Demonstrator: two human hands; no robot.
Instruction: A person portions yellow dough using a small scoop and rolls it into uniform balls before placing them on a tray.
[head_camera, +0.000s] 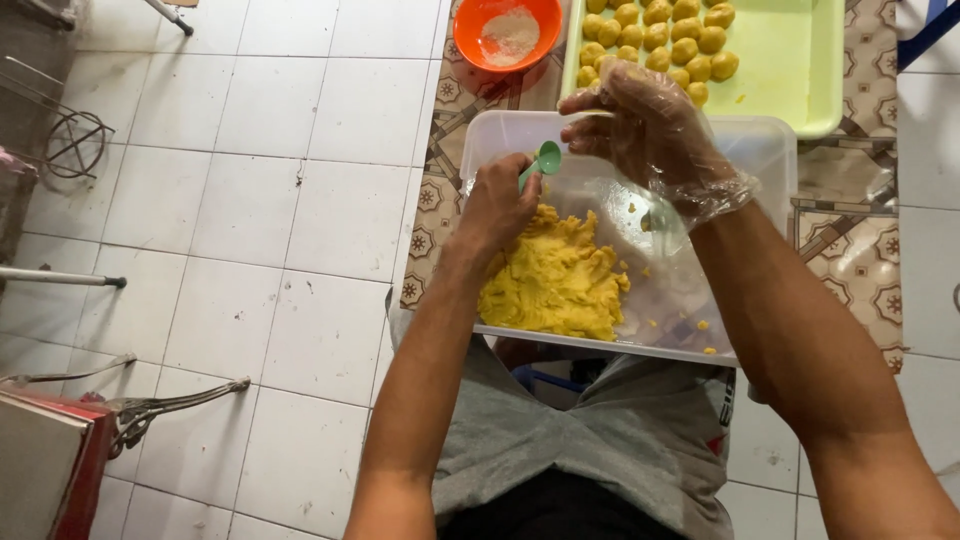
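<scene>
Two hands work over a clear tub of yellow dough, seen from above.

The left hand (497, 205) is clenched around the handle of a small green spoon (546, 160), whose handle is mostly hidden inside the fist. The right hand (648, 128), in a thin clear plastic glove, hovers at the spoon's 2 o'clock with fingers loosely curled; whether they pinch anything cannot be made out. The yellow dough (555, 280) lies heaped in the clear plastic tub (760, 150), at the spoon's 6 o'clock. At 12 o'clock, a pale green tray (790, 70) of yellow dough balls (660, 35) and an orange bowl (480, 20) of pale powder are cut off by the picture's edge. All rest on a patterned mat (860, 250) over a white tiled floor (250, 200); metal legs and a red object at 8 o'clock are only partly visible.
</scene>
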